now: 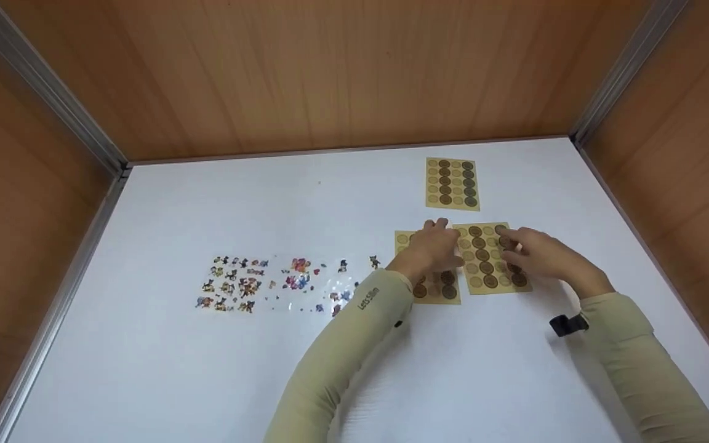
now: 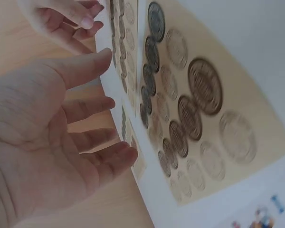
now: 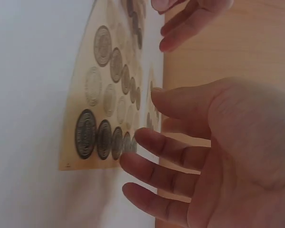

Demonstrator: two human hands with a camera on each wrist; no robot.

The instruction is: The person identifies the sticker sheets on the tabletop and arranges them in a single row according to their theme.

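Note:
Two tan sticker sheets printed with rows of round brown, grey and pale seals lie side by side on the white table. My left hand point(image 1: 431, 249) is over the left sheet point(image 1: 429, 298), hiding much of it, with its fingertips toward the gap between the sheets. In the left wrist view its fingers are relaxed and the palm is bare. At the right edge of the right sheet point(image 1: 484, 258) is my right hand point(image 1: 542, 253). The right wrist view shows that hand point(image 3: 218, 147) with loosely bent fingers, holding nothing, close to the sheet point(image 3: 99, 90).
A third tan seal sheet point(image 1: 453, 184) lies farther back. Clear sheets with small colourful cartoon stickers point(image 1: 298, 282) are spread to the left, partly behind the left sleeve point(image 1: 354, 332). Wooden panels point(image 1: 342, 74) wall the white table point(image 1: 207, 369) at the back and sides.

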